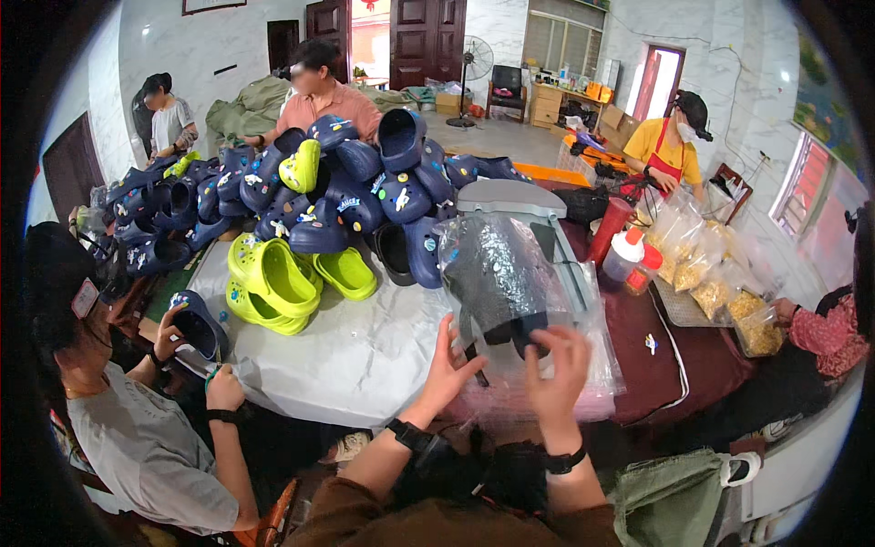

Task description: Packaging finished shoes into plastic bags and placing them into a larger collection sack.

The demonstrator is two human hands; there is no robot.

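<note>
A clear plastic bag [483, 251] with dark clogs [501, 283] inside lies in front of me, its mouth towards me. My left hand [445, 369] is open beside the bag's near left edge, thumb and fingers spread. At the near right end of the bag, my right hand [561, 369] is open with curved, parted fingers, close to the dark heel part of a clog; whether it touches the plastic is unclear. Beneath lies a stack of flat clear bags [592, 387], pinkish at its near edge.
Navy clogs [319, 228] are heaped at the left, with lime-green clogs [273, 278] in front. Bags of small yellowish pieces [715, 296], a red-capped bottle [623, 255] and a grey plastic bin [510, 196] stand right and beyond. At left, a co-worker's hand [166, 335] holds a clog.
</note>
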